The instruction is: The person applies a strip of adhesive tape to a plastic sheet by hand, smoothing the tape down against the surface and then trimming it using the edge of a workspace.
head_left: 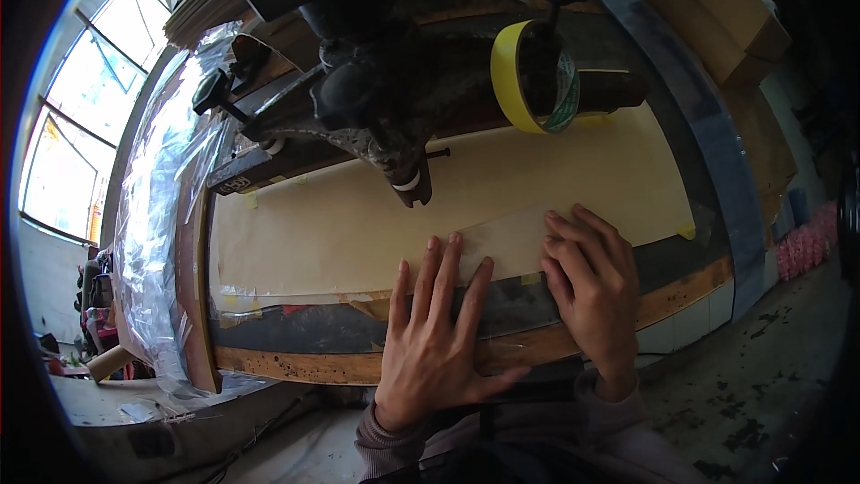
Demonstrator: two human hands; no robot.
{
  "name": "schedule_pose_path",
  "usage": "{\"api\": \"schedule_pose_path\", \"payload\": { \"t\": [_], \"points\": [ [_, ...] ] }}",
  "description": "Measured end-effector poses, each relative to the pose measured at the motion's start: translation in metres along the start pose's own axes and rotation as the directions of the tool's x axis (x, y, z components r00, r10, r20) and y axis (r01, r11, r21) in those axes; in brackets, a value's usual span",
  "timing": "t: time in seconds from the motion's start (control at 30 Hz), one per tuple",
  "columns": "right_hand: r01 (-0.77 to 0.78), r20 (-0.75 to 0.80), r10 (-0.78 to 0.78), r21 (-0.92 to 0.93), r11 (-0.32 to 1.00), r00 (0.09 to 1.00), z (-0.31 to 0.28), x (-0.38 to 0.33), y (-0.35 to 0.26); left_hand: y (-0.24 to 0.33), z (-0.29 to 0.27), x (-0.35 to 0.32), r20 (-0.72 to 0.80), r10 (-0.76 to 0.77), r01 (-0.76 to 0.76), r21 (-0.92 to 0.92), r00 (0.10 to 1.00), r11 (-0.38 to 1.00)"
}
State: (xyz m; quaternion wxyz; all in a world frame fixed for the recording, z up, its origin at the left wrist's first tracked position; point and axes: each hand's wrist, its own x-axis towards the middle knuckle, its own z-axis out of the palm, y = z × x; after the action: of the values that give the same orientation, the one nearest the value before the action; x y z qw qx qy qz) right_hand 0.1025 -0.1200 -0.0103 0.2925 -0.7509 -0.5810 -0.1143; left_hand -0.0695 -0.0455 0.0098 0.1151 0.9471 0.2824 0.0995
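A long cream sheet [358, 224] lies across a dark machine bed, held at its edges by small bits of yellow tape. Near its front edge is a smaller pale, translucent piece [506, 242], lying flat on the sheet. My left hand [434, 332] is spread, its fingertips resting on the sheet and against the left end of this piece. My right hand [591, 287] has bent fingers, with the fingertips pressing down at the piece's right end. Neither hand grasps anything that shows. Above the sheet hangs a dark machine head [408, 170] with a notched tip.
A yellow tape roll [512, 76] hangs from a knob on the machine. A wooden strip [305, 366] edges the bed in front. Clear plastic wrap [152, 215] covers the left side. At the back right stands a cardboard box [708, 18]; pink wrapped material [806, 242] lies farther right.
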Motion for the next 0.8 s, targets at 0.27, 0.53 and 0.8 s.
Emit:
{"api": "schedule_pose_path", "payload": {
  "t": [0.27,0.53,0.8],
  "points": [
    [0.077,0.047,-0.077,-0.008,0.997,0.996,0.000,-0.001,0.008,-0.002,-0.001,0.002,-0.041,0.091,-0.088,0.063,0.995,0.994],
    [0.272,0.122,-0.256,-0.147,0.951,0.959,0.001,0.013,0.021,-0.017,0.003,0.022,-0.042,0.206,-0.196,0.168,0.978,0.966],
    [0.359,0.064,-0.361,-0.354,0.863,0.930,0.024,0.052,0.048,-0.015,-0.001,0.057,-0.128,0.437,-0.429,0.089,0.890,0.899]
  ]
}}
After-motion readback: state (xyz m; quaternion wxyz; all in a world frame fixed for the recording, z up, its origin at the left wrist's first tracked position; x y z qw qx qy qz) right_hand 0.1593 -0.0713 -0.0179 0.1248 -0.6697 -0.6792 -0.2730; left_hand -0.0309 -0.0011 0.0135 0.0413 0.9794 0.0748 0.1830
